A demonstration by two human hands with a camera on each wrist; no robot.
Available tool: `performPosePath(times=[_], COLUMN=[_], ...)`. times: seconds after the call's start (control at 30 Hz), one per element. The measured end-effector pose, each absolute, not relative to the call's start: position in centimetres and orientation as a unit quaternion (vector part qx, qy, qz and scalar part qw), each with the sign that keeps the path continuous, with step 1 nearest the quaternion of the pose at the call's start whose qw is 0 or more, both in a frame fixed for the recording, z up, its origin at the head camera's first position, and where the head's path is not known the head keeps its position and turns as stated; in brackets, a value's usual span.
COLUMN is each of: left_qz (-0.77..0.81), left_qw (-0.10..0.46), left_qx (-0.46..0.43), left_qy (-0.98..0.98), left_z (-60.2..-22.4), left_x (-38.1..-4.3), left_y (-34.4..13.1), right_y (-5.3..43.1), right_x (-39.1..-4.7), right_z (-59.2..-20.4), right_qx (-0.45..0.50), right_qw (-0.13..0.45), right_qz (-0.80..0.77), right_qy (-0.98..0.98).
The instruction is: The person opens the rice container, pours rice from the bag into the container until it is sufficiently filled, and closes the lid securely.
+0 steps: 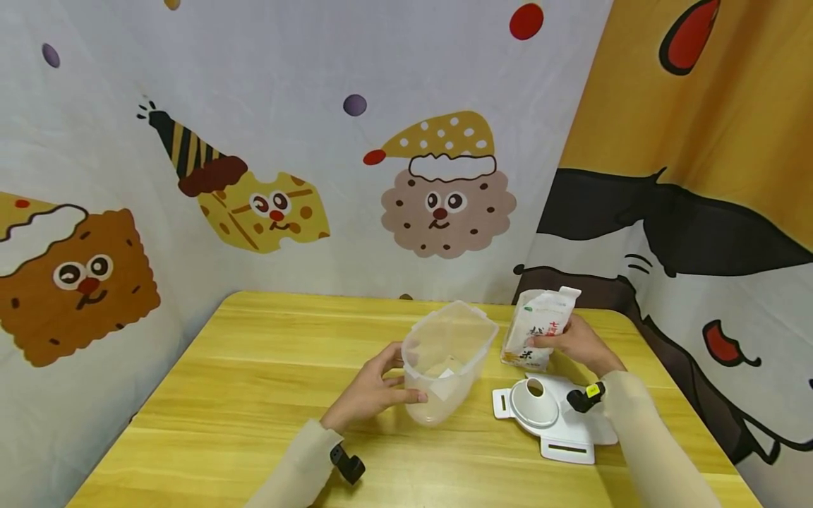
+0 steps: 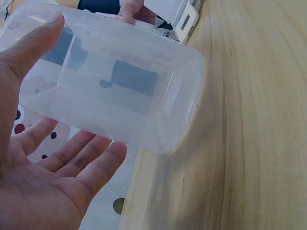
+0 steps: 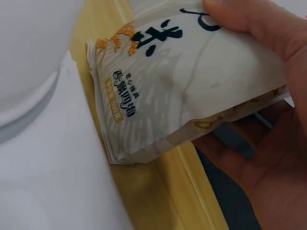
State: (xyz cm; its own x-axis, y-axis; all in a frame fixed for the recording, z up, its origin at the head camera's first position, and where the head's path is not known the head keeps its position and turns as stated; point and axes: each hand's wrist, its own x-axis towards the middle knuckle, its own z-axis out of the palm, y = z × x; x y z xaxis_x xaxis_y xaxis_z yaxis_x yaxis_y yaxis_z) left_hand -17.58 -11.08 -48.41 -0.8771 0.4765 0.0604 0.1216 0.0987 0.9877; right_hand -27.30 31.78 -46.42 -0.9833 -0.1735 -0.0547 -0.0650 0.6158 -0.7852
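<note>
My left hand (image 1: 365,395) holds a translucent plastic container (image 1: 454,388) by its left side, near the middle of the table. Its wide mouth faces up, and a pale patch shows inside. In the left wrist view my thumb lies over one wall of the container (image 2: 134,105), with the fingers along the opposite side. At the back right my right hand (image 1: 584,346) grips a white printed rice bag (image 1: 540,317) around its side. The right wrist view shows the lower end of the rice bag (image 3: 158,96) at the table, with the thumb on its front face.
A white plastic lid (image 1: 571,389) with a round raised spout and slotted side clips lies on the wooden table (image 1: 267,367), in front of the bag and under my right wrist. A curtain (image 1: 356,268) with cartoon prints hangs behind the table and along its sides.
</note>
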Motion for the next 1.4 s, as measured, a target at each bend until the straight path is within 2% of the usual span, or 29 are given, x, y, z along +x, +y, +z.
performPosePath(times=[0.27, 0.73, 1.4], left_qz=[0.643, 0.647, 0.634], left_qw=[0.145, 0.147, 0.157], left_qx=[0.203, 0.2, 0.194], left_qy=[0.724, 0.721, 0.732], left_z=[-48.3, -48.2, -47.3], left_x=[-17.4, -17.3, -17.3], left_y=[-10.9, -10.9, -11.1], right_y=[31.7, 31.5, 30.6], right_x=[-27.1, -25.5, -21.7], right_z=[-46.6, -45.9, -40.6], right_qx=[-0.033, -0.029, -0.051], right_qw=[0.055, 0.039, 0.007], right_qz=[-0.43, -0.436, -0.429], right_qy=[0.9, 0.899, 0.902])
